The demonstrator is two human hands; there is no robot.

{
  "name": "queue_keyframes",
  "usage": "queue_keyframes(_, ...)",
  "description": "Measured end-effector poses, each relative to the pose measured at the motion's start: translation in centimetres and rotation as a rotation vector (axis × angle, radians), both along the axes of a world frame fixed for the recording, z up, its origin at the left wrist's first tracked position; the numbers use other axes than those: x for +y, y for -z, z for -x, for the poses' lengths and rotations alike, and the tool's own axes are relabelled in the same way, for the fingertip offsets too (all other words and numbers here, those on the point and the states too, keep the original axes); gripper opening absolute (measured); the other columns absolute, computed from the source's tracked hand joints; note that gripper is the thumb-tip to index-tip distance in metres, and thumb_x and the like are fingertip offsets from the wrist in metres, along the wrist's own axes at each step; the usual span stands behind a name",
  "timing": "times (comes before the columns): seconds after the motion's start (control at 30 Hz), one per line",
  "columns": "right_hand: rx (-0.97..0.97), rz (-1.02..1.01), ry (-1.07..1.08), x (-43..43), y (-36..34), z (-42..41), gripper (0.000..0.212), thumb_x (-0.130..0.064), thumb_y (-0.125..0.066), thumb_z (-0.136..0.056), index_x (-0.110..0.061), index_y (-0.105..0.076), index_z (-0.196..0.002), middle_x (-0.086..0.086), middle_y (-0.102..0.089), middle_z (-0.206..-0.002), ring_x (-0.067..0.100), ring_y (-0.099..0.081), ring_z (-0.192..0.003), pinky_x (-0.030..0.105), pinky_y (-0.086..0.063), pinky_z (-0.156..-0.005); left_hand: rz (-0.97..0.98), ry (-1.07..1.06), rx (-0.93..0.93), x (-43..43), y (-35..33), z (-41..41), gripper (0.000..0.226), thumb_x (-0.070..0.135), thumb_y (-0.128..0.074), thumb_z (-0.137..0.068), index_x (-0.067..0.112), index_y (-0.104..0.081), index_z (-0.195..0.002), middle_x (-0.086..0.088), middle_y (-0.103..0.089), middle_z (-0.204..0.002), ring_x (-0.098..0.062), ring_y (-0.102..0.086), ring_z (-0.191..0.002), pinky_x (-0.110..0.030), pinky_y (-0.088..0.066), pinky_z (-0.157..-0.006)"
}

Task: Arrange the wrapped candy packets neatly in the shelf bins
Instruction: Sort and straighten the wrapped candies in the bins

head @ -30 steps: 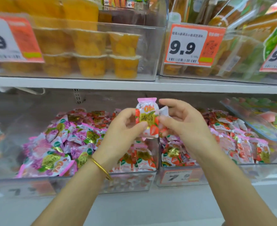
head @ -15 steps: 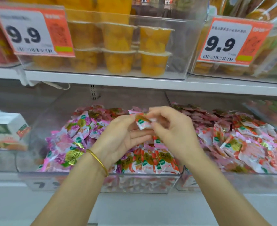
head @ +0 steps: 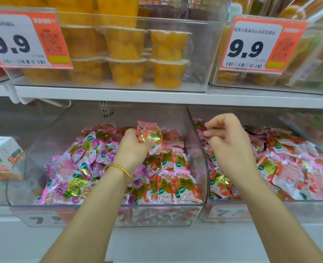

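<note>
Left hand (head: pixel 136 148), gold bangle (head: pixel 121 172) at wrist: grip closed round strawberry candy packet (head: pixel 151 138), upright above middle bin (head: pixel 166 215), over red packets (head: pixel 176 185) stacked at right side; purple packets (head: pixel 71 168) heaped at left. Right hand (head: pixel 231 147): grip loose, empty, fingers half curled above right bin (head: pixel 270 211). Upper-shelf price tags (head: pixel 24 40) (head: pixel 259 44): "9.9", before orange fruit cups (head: pixel 126 59). Lower bin label (head: pixel 37 219): "7", rest blurred.

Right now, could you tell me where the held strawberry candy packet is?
Head view, centre: the strawberry candy packet is gripped upright by the left hand, above the pile in the middle clear bin, left of the right hand.
</note>
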State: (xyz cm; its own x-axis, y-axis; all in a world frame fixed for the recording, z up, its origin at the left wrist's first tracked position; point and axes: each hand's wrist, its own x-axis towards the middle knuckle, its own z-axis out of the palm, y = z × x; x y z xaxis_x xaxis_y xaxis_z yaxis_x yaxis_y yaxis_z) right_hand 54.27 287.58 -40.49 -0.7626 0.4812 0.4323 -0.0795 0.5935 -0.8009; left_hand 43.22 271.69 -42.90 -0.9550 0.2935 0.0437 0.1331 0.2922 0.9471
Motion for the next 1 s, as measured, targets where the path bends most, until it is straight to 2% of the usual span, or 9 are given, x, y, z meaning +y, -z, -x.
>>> queue_keyframes(0.13, -0.064, 0.025, 0.024, 0.5, 0.8, -0.2, 0.033, 0.007, -0.043, -0.085, -0.021, -0.048, -0.102, -0.01, -0.056, -0.1, 0.013, -0.061, -0.096, 0.029, -0.049, -0.083, 0.192, 0.082, 0.025, 1.8, 0.4, 0.1, 0.019, 0.021, -0.066, -0.085, 0.017, -0.047, -0.082, -0.005, -0.055, -0.081, -0.016, -0.052, -0.07, -0.034, -0.047, -0.067)
queue_keyframes(0.23, -0.068, 0.049, 0.015, 0.4, 0.9, 0.0, 0.033, 0.006, -0.044, -0.085, -0.021, -0.047, -0.104, -0.011, -0.055, -0.1, 0.014, -0.061, -0.095, 0.033, -0.05, -0.085, 0.347, 0.129, 0.027, 3.0, 1.1, -0.3, 0.049, 0.024, -0.065, -0.085, 0.004, -0.041, -0.123, -0.013, -0.055, -0.113, -0.02, -0.052, -0.089, -0.032, -0.045, -0.074)
queue_keyframes(0.33, -0.071, 0.047, 0.016, 0.4, 0.9, -0.1, 0.034, 0.005, -0.045, -0.085, -0.022, -0.046, -0.106, -0.011, -0.055, -0.1, 0.012, -0.061, -0.092, 0.035, -0.051, -0.085, 0.365, 0.123, 0.073, 3.8, 1.4, -0.7, 0.056, 0.022, -0.062, -0.088, 0.005, -0.033, -0.133, -0.012, -0.05, -0.124, -0.015, -0.046, -0.087, -0.025, -0.041, -0.072)
queue_keyframes(0.5, -0.067, 0.065, 0.022, 0.3, 0.7, -0.1, 0.035, 0.005, -0.045, -0.085, -0.022, -0.046, -0.106, -0.014, -0.054, -0.099, 0.012, -0.061, -0.091, 0.038, -0.052, -0.085, 0.152, -0.025, 0.049, 4.2, 0.7, -0.1, 0.042, 0.022, -0.063, -0.087, 0.005, -0.034, -0.112, -0.011, -0.053, -0.105, -0.027, -0.059, -0.092, -0.033, -0.049, -0.077)
queue_keyframes(0.63, -0.078, 0.083, 0.021, 0.4, 0.7, -0.1, 0.035, 0.004, -0.045, -0.086, -0.023, -0.047, -0.108, -0.013, -0.055, -0.1, 0.01, -0.062, -0.089, 0.038, -0.053, -0.084, 0.117, -0.038, 0.064, 5.2, 0.3, 0.3, 0.025, 0.014, -0.059, -0.089, 0.007, -0.036, -0.095, 0.0, -0.038, -0.071, -0.011, -0.056, -0.065, -0.018, -0.049, -0.053)
queue_keyframes(0.73, -0.081, 0.078, 0.021, 0.5, 0.7, 0.0, 0.034, 0.002, -0.045, -0.087, -0.024, -0.047, -0.109, -0.014, -0.055, -0.101, 0.009, -0.062, -0.088, 0.035, -0.053, -0.083, 0.102, -0.061, 0.087, 6.6, 0.7, 1.9, 0.025, 0.015, -0.062, -0.087, 0.012, -0.037, -0.089, 0.0, -0.043, -0.07, -0.023, -0.058, -0.07, -0.034, -0.051, -0.07)
queue_keyframes(0.83, -0.091, 0.078, 0.017, 0.7, 0.7, 0.2, 0.034, 0.002, -0.046, -0.087, -0.024, -0.046, -0.109, -0.016, -0.054, -0.101, 0.008, -0.061, -0.087, 0.033, -0.053, -0.082, 0.36, 0.074, 0.174, 7.6, 1.6, 2.9, 0.024, 0.027, -0.06, -0.087, 0.006, -0.055, -0.098, -0.014, -0.062, -0.087, -0.032, -0.062, -0.09, -0.035, -0.049, -0.081)
queue_keyframes(0.93, -0.087, 0.091, 0.018, 1.0, 0.7, 0.2, 0.034, 0.002, -0.046, -0.086, -0.024, -0.046, -0.108, -0.013, -0.055, -0.102, 0.011, -0.062, -0.088, 0.037, -0.053, -0.083, 0.671, 0.134, 0.299, 7.3, 3.0, 3.8, 0.037, 0.033, -0.054, -0.089, 0.012, -0.057, -0.119, -0.014, -0.059, -0.12, -0.032, -0.05, -0.115, -0.041, -0.033, -0.105)
queue_keyframes(1.0, -0.092, 0.095, 0.019, 1.2, 0.8, 0.1, 0.034, 0.002, -0.046, -0.086, -0.025, -0.046, -0.108, -0.013, -0.055, -0.103, 0.012, -0.062, -0.089, 0.039, -0.053, -0.083, 0.805, 0.088, 0.439, 6.9, 3.3, 4.1, 0.032, 0.035, -0.053, -0.088, 0.014, -0.062, -0.11, -0.014, -0.056, -0.119, -0.034, -0.044, -0.117, -0.04, -0.034, -0.101)
